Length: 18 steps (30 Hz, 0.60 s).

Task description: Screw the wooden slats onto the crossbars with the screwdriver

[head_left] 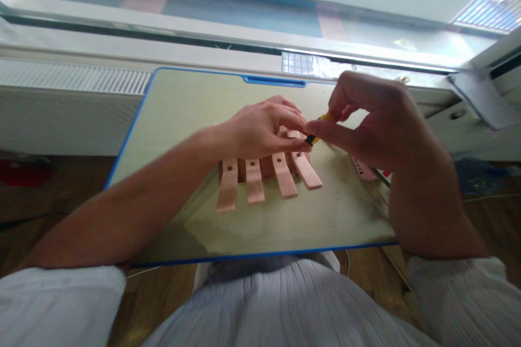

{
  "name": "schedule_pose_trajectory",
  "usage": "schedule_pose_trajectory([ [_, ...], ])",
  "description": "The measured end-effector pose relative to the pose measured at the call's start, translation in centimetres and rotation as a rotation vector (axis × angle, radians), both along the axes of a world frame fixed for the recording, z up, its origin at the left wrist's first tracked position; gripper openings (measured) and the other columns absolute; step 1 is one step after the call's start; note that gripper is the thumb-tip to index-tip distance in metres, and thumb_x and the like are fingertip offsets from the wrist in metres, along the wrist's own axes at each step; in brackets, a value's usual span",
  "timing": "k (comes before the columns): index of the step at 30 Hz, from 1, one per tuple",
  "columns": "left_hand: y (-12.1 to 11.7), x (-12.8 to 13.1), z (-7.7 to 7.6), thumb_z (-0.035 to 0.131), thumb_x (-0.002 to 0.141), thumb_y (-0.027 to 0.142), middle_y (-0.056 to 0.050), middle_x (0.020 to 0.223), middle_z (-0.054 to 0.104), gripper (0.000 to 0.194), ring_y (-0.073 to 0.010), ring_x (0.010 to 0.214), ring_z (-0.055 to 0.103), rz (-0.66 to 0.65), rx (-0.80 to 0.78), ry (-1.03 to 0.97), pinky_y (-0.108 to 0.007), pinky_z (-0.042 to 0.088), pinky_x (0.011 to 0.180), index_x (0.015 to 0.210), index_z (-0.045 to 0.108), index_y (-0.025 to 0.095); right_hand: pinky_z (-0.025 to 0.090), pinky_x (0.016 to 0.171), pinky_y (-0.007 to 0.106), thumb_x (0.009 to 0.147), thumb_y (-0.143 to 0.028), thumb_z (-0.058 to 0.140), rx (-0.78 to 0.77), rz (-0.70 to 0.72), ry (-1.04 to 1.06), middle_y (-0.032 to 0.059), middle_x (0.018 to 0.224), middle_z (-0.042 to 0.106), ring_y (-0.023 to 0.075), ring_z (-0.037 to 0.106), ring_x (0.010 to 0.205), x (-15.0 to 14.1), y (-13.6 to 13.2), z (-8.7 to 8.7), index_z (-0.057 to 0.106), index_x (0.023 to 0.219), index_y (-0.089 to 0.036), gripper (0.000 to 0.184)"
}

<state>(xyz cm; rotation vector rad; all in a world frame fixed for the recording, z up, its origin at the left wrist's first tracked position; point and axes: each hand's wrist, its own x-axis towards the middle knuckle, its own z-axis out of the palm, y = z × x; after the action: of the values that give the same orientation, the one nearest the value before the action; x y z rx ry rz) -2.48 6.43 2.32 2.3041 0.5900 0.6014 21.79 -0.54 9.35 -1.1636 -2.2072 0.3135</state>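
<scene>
A small wooden assembly (266,176) with several pale slats fanning toward me lies in the middle of the desk (175,114). My left hand (264,130) rests curled on its far end, fingers pressing down on the rightmost slat (306,171). My right hand (374,119) is closed in a pinch on a small screwdriver with a yellow handle and black tip (319,127), the tip pointing down at that slat beside my left fingertips. A loose pinkish slat with holes (363,169) lies under my right wrist, partly hidden.
The desk has a blue rim and a blue groove (273,81) at its far edge. Behind it run a white radiator grille (73,78) and a window sill (244,38). A dark, thin object (380,174) shows by my right wrist. Wooden floor lies either side.
</scene>
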Motion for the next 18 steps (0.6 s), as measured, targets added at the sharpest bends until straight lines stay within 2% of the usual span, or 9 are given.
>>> schedule_pose_trajectory([
  [3,0.0,0.0,0.0,0.083,0.099,0.051,-0.003,0.123,0.085,0.025,-0.0282,0.138,0.067,0.005,-0.007,0.001,-0.042,0.053,0.118,0.117,0.092,0.036,0.062,0.072,0.039,0.092,-0.039,0.092,-0.033,0.002,0.028,0.0034,0.087,0.075,0.0226,0.072,0.078,0.2,0.0,0.0,0.077,0.091,-0.024,0.021],
  [8,0.2,0.1,-0.1,0.081,0.1,0.05,-0.003,0.124,0.086,0.024,-0.0279,0.14,0.066,-0.016,0.002,0.014,-0.043,0.05,0.124,0.118,0.092,0.038,0.068,0.075,0.039,0.095,-0.031,0.091,-0.135,0.131,0.069,0.0058,0.122,0.084,0.0217,0.078,0.086,1.1,-0.3,1.2,0.086,0.123,-0.03,0.029],
  [12,0.3,0.1,-0.2,0.08,0.101,0.051,-0.002,0.123,0.087,0.025,-0.0284,0.141,0.066,-0.016,0.0,0.019,-0.044,0.051,0.124,0.119,0.092,0.039,0.069,0.078,0.039,0.1,-0.023,0.084,-0.083,0.218,0.062,0.005,0.115,0.086,0.0233,0.079,0.094,1.6,-0.6,1.9,0.09,0.116,-0.031,0.019],
  [18,0.1,0.0,-0.2,0.082,0.099,0.053,-0.004,0.126,0.087,0.033,-0.0289,0.139,0.068,0.004,0.015,0.002,-0.044,0.054,0.121,0.126,0.091,0.037,0.069,0.079,0.043,0.1,-0.027,0.083,-0.133,0.127,0.022,0.0048,0.111,0.084,0.0247,0.079,0.091,1.4,-0.9,2.0,0.088,0.109,-0.03,0.01],
])
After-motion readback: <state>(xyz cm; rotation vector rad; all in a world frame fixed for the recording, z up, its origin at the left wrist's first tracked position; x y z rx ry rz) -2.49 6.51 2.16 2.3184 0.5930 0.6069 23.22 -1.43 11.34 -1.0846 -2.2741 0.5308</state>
